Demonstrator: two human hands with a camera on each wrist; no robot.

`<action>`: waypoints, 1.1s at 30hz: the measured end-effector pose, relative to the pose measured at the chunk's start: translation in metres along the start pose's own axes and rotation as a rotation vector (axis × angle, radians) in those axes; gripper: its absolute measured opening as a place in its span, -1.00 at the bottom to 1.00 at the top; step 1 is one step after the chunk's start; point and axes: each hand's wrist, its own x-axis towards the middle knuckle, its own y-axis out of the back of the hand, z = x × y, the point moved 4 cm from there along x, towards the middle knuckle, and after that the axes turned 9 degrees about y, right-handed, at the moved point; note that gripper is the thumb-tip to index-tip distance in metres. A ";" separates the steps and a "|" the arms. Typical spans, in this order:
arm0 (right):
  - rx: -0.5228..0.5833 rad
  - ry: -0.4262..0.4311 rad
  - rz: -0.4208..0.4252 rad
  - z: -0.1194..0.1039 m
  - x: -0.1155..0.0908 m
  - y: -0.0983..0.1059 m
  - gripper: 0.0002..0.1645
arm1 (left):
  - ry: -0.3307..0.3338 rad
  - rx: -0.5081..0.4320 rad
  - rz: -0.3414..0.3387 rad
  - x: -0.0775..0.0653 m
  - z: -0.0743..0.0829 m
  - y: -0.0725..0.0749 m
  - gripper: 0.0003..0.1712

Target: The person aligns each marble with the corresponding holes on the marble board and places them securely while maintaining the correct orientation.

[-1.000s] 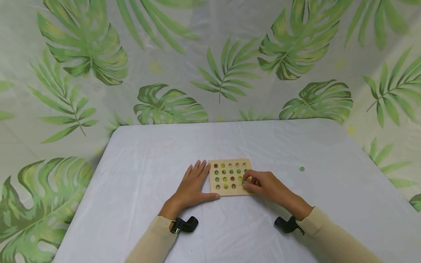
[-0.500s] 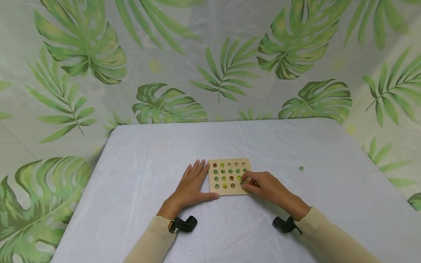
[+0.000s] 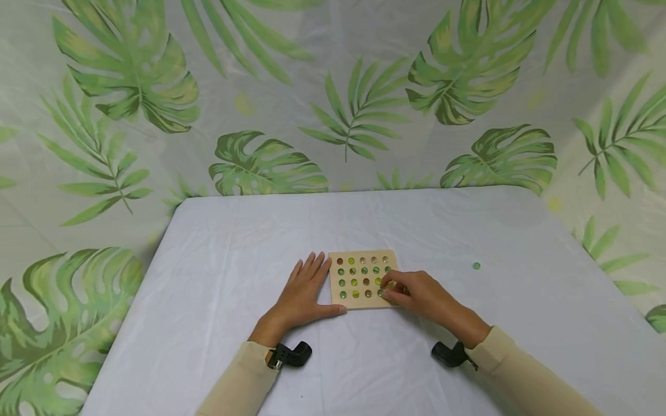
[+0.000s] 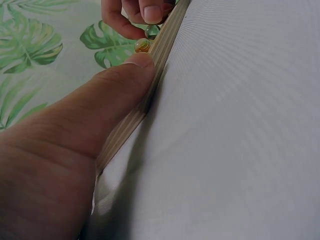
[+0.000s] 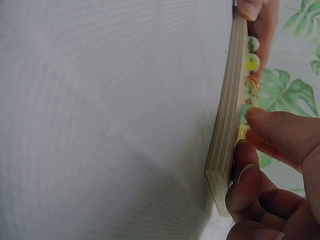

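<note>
A light wooden board [image 3: 359, 304] with rows of round hollows lies mid-table, glass marbles in green, yellow and brown seated in them. My left hand [image 3: 303, 296] rests spread along its left side, thumb against the front left corner. Over the right part, my right hand [image 3: 416, 290] pinches a green marble [image 3: 381, 293] between thumb and forefinger at the front row, and its fingers hide the hollows there. In the right wrist view, the thumb touches that marble low at the board's surface. An amber-swirled marble [image 4: 142, 45] shows beside the left thumb in the left wrist view.
One loose green marble [image 3: 476, 266] lies on the white tablecloth [image 3: 250, 231] to the right of the board. Behind the table hangs a leaf-patterned cloth [image 3: 354, 115]. Each wrist wears a small black camera [image 3: 295, 353].
The right hand's fingertips have lowered the green marble to the front row, where it now shows more plainly beside the thumb. The left hand keeps its place on the board.
</note>
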 end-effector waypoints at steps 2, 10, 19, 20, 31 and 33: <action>0.002 0.000 0.000 0.000 0.000 0.000 -0.85 | -0.001 -0.001 0.003 0.000 0.000 0.000 0.31; 0.009 0.009 -0.007 0.000 0.001 0.002 -0.84 | -0.002 0.002 0.004 0.000 0.001 0.000 0.31; 0.008 -0.020 -0.002 0.002 -0.004 0.011 -0.80 | 0.000 -0.007 -0.002 0.000 0.001 0.000 0.31; 0.005 -0.022 0.002 0.003 -0.004 0.013 -0.79 | -0.001 -0.009 -0.001 0.000 0.001 0.000 0.31; -0.052 -0.092 0.051 0.027 -0.017 0.035 -0.75 | 0.004 -0.006 -0.006 -0.001 0.001 0.000 0.32; -0.059 -0.092 0.072 0.033 -0.019 0.039 -0.74 | 0.003 -0.010 -0.001 -0.001 0.001 -0.001 0.32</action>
